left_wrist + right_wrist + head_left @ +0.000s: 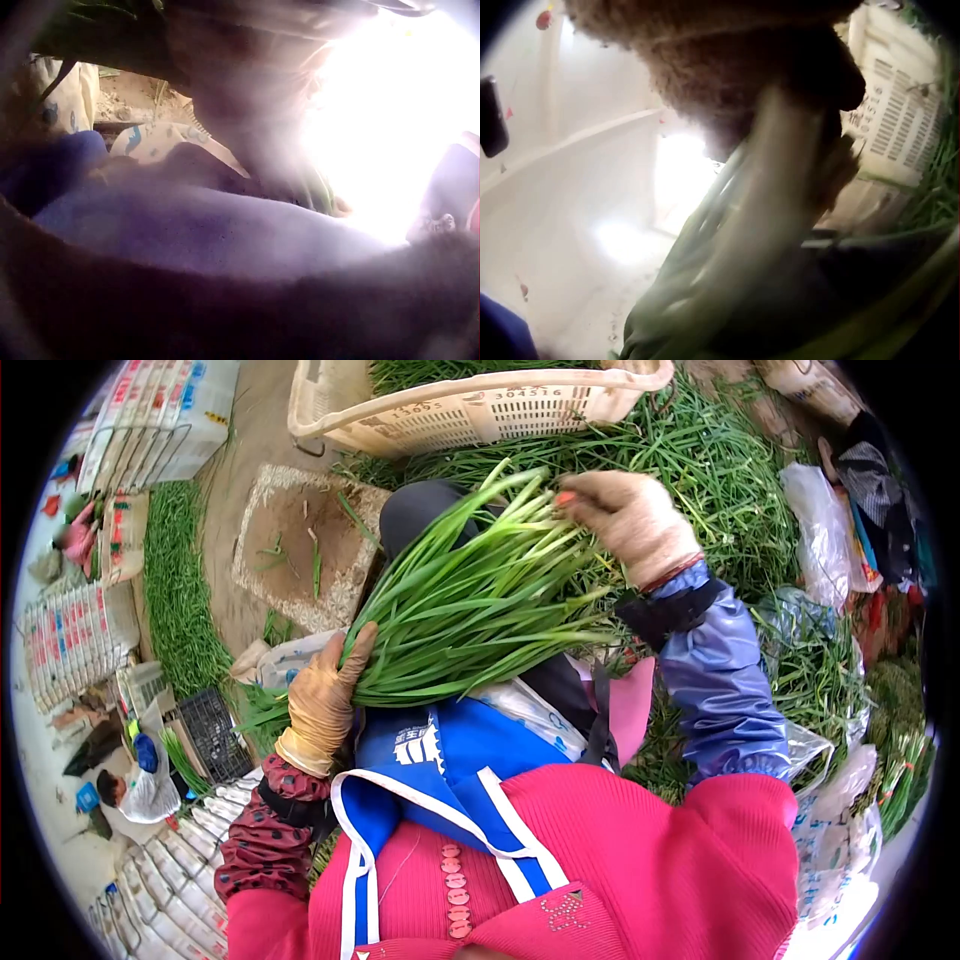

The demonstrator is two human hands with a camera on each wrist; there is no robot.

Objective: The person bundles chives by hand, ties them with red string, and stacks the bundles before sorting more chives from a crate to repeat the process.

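A large bunch of garlic chives (480, 595) lies across my lap, green leaves toward the left and pale stem ends toward the right. My left hand (325, 695), in a yellowish-brown glove, grips the leafy end with the thumb over the top. At the stem end, my right hand (635, 520), in a fuzzy light glove, has its fingers bent in, with an orange patch by the fingertips. In the right wrist view its fingers pinch pale, blurred chive stalks (769, 187). Glare and shadow hide most of the left hand's work in the left wrist view.
A cream plastic crate (480, 415) holding greens stands ahead. Loose chives (720, 490) pile up around it and along my right side. A dirt-covered square stool or slab (290, 550) is at front left. Clear plastic bags (815, 530) lie at right; stacked white crates (80, 640) stand far left.
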